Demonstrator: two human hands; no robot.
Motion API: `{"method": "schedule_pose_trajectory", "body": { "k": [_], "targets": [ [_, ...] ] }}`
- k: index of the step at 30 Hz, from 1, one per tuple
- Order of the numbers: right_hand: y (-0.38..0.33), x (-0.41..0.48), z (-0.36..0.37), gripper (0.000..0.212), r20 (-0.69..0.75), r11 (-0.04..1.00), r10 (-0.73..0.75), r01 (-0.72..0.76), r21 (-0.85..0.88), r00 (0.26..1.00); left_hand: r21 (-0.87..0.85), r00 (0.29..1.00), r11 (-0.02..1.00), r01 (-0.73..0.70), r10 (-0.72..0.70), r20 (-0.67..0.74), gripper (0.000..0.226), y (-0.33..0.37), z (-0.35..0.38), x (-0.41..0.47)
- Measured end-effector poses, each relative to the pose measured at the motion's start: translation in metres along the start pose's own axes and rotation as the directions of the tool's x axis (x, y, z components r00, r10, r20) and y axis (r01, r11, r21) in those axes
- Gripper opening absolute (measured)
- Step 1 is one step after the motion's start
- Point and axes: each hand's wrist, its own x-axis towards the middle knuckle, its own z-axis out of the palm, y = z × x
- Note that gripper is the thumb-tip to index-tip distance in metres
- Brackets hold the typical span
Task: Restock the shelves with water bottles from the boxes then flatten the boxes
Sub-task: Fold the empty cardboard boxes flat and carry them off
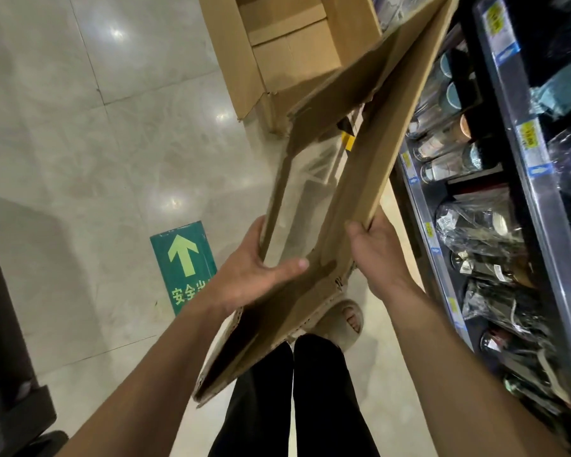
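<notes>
Cardboard fills the middle of the head view: an emptied box (393, 127), open at both ends, is held in the air above the floor (80, 127) and is skewed into a narrow diamond, so it is partly collapsed but not yet flat. The left hand (254, 275) grips the box's left wall near its near corner, thumb laid across the inside and fingers curled behind. The right hand (376, 249) pinches the near end of the right wall, thumb on the inner face. A loose flap hangs down in front of the person's legs, above a sandalled foot (346, 321). A second box (231, 61) stands open on the floor, at the frame's top edge. The shelves (521, 159) run along the right, with water bottles (449, 150) lying near their front edge.

The box's far end looks very close to the shelf front, though blur leaves it unclear whether they touch. Pressing the walls together from here could swing that end into the bottles or the price tags. The walls are gripped at one end only, so they may spring back open.
</notes>
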Motion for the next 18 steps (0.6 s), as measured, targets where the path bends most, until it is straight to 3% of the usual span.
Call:
{"method": "schedule_pose_trajectory", "body": {
  "k": [2, 5, 10, 14, 18],
  "targets": [
    [-0.012, 0.002, 0.004, 0.04, -0.035, 0.998, -0.037, 0.039, 0.054, 0.999, 0.01, 0.998, 0.999, -0.033, 0.032, 0.047, 0.121, 0.002, 0.01, 0.003],
    [-0.029, 0.003, 0.013, 0.049, -0.032, 0.983, -0.057, 0.062, 0.174, 0.998, 0.134, 0.988, 0.984, -0.12, 0.105, 0.115, 0.127, 0.004, 0.028, -0.003],
    [-0.034, -0.008, 0.024, 0.055, 0.045, 0.98, -0.087, 0.077, 0.186, 0.995, 0.342, 0.976, 0.927, -0.153, 0.195, -0.093, 0.089, 0.01, 0.05, -0.004],
    [-0.029, -0.016, 0.018, 0.07, 0.198, 0.982, -0.133, 0.102, 0.157, 0.971, 0.217, 0.96, 0.958, -0.189, 0.227, -0.164, 0.063, 0.008, 0.033, -0.012],
    [0.001, -0.015, -0.004, 0.061, 0.102, 0.962, -0.126, 0.096, 0.257, 0.987, 0.103, 0.973, 0.981, -0.165, 0.179, -0.145, 0.053, 0.003, 0.011, -0.027]
  ]
}}
